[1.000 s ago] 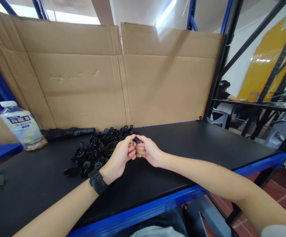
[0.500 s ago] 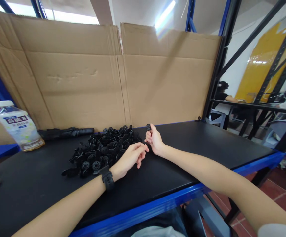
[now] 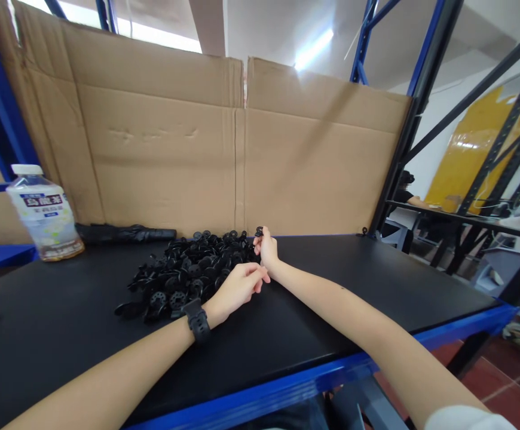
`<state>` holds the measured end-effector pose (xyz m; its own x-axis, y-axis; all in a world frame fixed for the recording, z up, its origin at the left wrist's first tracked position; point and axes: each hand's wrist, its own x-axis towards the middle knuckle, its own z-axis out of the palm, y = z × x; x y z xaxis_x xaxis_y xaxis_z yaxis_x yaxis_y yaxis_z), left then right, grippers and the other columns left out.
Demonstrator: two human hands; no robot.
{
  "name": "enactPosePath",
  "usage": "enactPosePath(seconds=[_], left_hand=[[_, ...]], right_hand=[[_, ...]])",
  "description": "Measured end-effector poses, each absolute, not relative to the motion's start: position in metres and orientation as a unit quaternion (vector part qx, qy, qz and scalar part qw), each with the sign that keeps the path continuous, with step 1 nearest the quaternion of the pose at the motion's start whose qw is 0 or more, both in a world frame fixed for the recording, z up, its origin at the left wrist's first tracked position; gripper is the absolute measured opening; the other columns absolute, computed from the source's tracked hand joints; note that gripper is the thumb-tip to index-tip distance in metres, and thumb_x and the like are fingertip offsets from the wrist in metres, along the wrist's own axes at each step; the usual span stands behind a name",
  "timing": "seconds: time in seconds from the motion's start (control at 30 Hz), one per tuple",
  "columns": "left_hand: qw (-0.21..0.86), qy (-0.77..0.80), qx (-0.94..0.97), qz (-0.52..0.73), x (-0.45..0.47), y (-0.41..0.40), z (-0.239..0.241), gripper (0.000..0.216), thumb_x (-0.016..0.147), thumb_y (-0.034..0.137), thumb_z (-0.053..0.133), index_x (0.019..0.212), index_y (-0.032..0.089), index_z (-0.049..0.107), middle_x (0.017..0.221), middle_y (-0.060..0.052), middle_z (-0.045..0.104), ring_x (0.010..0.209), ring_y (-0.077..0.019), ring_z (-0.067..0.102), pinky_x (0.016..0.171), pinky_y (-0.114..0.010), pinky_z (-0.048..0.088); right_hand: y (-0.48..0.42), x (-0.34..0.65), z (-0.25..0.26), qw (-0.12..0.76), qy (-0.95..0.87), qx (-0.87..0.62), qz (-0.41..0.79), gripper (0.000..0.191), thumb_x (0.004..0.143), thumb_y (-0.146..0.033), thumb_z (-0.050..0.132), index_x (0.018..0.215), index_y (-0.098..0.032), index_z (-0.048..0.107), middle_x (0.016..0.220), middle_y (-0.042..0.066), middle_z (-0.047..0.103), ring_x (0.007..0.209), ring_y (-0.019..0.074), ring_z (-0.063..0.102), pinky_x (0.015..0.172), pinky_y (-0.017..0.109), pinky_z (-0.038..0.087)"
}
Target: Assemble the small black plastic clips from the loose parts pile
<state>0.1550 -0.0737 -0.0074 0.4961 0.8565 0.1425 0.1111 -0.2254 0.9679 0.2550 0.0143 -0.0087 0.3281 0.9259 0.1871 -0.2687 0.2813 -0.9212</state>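
Observation:
A heap of small black plastic discs [image 3: 183,278], some with perforated faces, lies on the black tabletop [image 3: 85,316]. My right hand [image 3: 265,249] stands at the heap's far right edge, its fingertips pinching one black disc [image 3: 259,232]. My left hand [image 3: 239,289] rests on the table at the heap's near right side, fingers loosely curved and holding nothing I can see. It is close to the discs, and a black wristwatch [image 3: 196,319] sits on that wrist.
A plastic drink bottle [image 3: 45,212] and a closed black umbrella [image 3: 125,234] lie left of the heap. A cardboard sheet [image 3: 161,155] stands along the table's back edge. A seated person [image 3: 403,194] works beyond the blue-and-black shelving [image 3: 421,89] at right.
My hands were together over the table a second ago, then parted. The right hand moved away and up with the disc, then slightly left toward the heap. The view tilted slightly.

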Motion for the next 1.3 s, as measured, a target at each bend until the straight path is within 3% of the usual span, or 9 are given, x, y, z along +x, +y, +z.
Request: enactPosePath(seconds=[0.17,0.3,0.57,0.73,1.1,1.23,1.3], left_hand=[[0.472,0.346,0.723,0.368,0.157,-0.084,-0.005,0.027,0.078,0.034,0.047,0.064,0.014,0.060,0.044,0.004,0.043,0.037,-0.0059,0.029,0.037,-0.019,0.019],[0.455,0.330,0.737,0.376,0.162,-0.088,-0.005,0.029,0.080,0.034,0.045,0.064,0.015,0.060,0.045,0.003,0.044,0.041,-0.0081,0.035,0.042,-0.020,0.024],[0.469,0.339,0.730,0.363,0.164,-0.089,-0.010,0.030,0.082,0.035,0.043,0.064,0.016,0.058,0.046,0.003,0.046,0.039,-0.0080,0.038,0.041,-0.021,0.027],[0.470,0.327,0.743,0.346,0.165,-0.088,-0.014,0.032,0.082,0.038,0.043,0.067,0.015,0.059,0.050,0.002,0.050,0.040,-0.0077,0.040,0.040,-0.020,0.029],[0.463,0.327,0.751,0.338,0.166,-0.090,-0.013,0.031,0.082,0.036,0.042,0.070,0.014,0.059,0.052,0.001,0.052,0.041,-0.0077,0.042,0.040,-0.020,0.032],[0.453,0.325,0.760,0.333,0.167,-0.089,-0.015,0.033,0.083,0.038,0.041,0.072,0.014,0.060,0.053,0.001,0.053,0.041,-0.0075,0.043,0.042,-0.020,0.033],[0.441,0.328,0.767,0.332,0.167,-0.089,-0.016,0.034,0.083,0.039,0.040,0.073,0.014,0.061,0.054,0.001,0.054,0.042,-0.0075,0.044,0.043,-0.020,0.032]], right_hand=[[0.016,0.251,-0.007,0.690,-0.410,-0.408,0.435,0.046,0.087,-0.040,0.034,0.046,-0.020,0.041,0.034,-0.005,0.029,0.034,0.0077,0.023,0.044,0.024,0.034],[0.036,0.266,-0.003,0.714,-0.394,-0.407,0.412,0.042,0.087,-0.037,0.036,0.049,-0.020,0.040,0.036,-0.006,0.030,0.035,0.0069,0.025,0.054,0.024,0.044],[0.095,0.258,-0.006,0.682,-0.419,-0.427,0.421,0.039,0.084,-0.031,0.045,0.047,-0.019,0.040,0.038,-0.004,0.036,0.037,0.0065,0.032,0.048,0.022,0.041],[0.104,0.259,-0.010,0.680,-0.423,-0.423,0.423,0.038,0.086,-0.032,0.040,0.050,-0.019,0.038,0.038,-0.005,0.035,0.040,0.0069,0.033,0.051,0.022,0.043],[0.100,0.232,-0.005,0.588,-0.498,-0.434,0.466,0.046,0.087,-0.032,0.037,0.043,-0.019,0.038,0.028,-0.006,0.022,0.028,0.0059,0.017,0.034,0.023,0.016],[0.099,0.219,-0.008,0.562,-0.530,-0.409,0.485,0.046,0.087,-0.035,0.041,0.043,-0.019,0.038,0.029,-0.006,0.024,0.028,0.0056,0.018,0.032,0.022,0.014],[0.101,0.216,-0.007,0.562,-0.540,-0.398,0.484,0.045,0.087,-0.035,0.042,0.045,-0.019,0.039,0.030,-0.006,0.024,0.029,0.0057,0.020,0.031,0.021,0.019]])
